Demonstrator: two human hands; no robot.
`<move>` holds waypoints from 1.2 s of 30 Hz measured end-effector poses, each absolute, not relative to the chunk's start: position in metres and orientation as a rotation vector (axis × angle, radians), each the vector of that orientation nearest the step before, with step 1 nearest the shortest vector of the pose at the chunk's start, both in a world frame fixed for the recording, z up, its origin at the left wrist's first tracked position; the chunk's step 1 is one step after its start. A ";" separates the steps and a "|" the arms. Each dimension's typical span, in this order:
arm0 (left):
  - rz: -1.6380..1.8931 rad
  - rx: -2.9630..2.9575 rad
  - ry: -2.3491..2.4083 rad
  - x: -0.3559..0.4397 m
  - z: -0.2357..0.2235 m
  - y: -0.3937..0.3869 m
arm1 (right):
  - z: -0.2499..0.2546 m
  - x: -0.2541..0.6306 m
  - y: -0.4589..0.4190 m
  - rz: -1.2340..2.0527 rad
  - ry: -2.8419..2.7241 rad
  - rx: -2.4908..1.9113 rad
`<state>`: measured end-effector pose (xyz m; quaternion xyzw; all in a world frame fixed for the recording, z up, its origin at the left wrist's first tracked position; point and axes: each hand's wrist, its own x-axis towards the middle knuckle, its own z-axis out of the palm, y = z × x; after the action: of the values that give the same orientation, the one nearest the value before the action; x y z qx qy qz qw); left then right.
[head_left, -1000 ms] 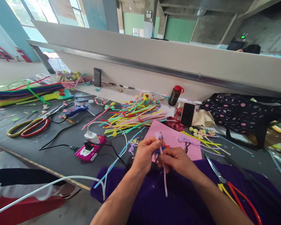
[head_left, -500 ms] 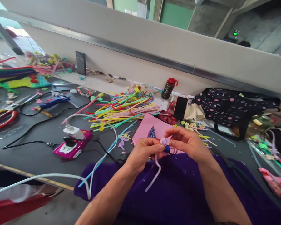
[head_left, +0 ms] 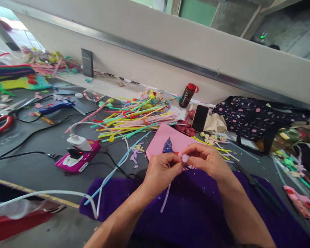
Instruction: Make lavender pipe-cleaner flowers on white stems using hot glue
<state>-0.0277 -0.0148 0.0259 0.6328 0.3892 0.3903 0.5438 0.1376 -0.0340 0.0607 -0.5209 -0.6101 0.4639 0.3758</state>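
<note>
L hand + R hand, fingertips pinched

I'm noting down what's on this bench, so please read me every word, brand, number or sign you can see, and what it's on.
No text reads clearly.
Dark bottle: pale markings, too small to read.
Magenta power strip: white print, no readable wording.
Green lit sign: too small and blurred.

Bottle (red-lidded) near phone
</note>
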 end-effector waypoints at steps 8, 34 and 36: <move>0.944 1.682 0.993 -0.027 0.023 -0.016 | 0.056 0.137 -0.032 1.194 -1.563 -1.350; 0.865 1.032 0.680 -0.031 0.021 -0.011 | 0.051 0.146 -0.032 1.076 -1.423 -1.185; 0.864 0.906 0.610 -0.034 0.020 -0.008 | 0.050 0.144 -0.032 1.122 -1.432 -1.192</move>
<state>-0.0339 -0.0084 0.0205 0.4171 0.2810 0.3980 0.7673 0.1440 -0.0323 0.0503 -0.4854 -0.5830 0.4569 0.4645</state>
